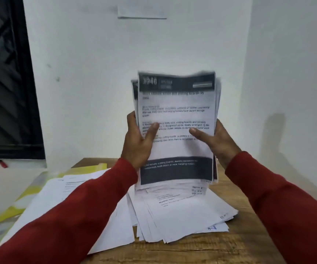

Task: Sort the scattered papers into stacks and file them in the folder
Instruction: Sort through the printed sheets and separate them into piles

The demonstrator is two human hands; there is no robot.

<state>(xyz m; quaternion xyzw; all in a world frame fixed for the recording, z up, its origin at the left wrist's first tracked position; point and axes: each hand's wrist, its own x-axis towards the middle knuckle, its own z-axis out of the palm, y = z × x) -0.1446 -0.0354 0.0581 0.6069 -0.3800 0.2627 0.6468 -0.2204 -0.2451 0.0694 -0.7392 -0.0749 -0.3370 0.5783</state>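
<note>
**Bundle upright in both hands, folder off at nine o'clock**

We held a bundle of printed sheets (176, 128) upright above the counter (211, 248), its long axis running from twelve to six o'clock, the dark header band at the top and the lower edge just over the fanned papers (182, 216) that lay below. Our left hand (140, 141) gripped the bundle's left edge, thumb across the front page and fingers (130, 117) curled behind. Our right hand (214, 138) gripped the right edge the same way, thumb on the print, the other fingers hidden behind the sheets. So both hands were clamped on the one bundle, at nine and three o'clock of it.

The sheets in the bundle were not flush; a second page stuck out at the upper left. We judged that squaring the edges against the counter was the step in hand.

The yellow folder (28, 193) lay toward nine o'clock from the bundle, well apart, partly covered by another loose pile of white sheets (62, 195). Our left hand was the nearer to it. We reckoned any filing move would have to carry the bundle leftward and lay its long axis down flat.
</note>
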